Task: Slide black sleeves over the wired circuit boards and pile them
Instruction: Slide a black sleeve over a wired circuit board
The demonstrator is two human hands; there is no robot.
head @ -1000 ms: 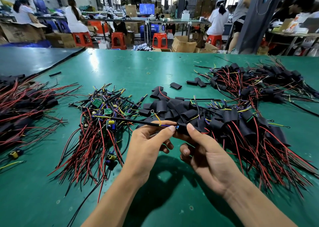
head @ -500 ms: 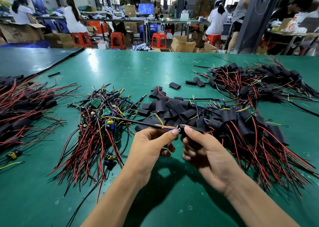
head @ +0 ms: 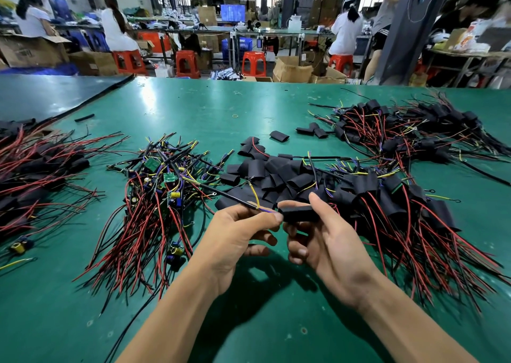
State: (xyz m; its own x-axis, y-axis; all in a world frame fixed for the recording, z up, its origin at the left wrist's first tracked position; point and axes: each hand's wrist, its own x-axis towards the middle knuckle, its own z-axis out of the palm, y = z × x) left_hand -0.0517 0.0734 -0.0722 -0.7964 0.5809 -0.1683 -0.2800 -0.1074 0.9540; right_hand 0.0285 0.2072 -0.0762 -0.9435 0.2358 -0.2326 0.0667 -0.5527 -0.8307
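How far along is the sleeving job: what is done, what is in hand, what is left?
Done: sleeved boards lie piled at the right, with another pile behind. In hand: the right hand holds a black sleeve while the left hand pinches the wires running into it. Left: a pile of bare boards and a heap of empty sleeves.

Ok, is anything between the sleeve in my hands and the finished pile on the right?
Nothing visible. The right hand holds the sleeve just short of the pile's near edge; the left hand pinches its wires.
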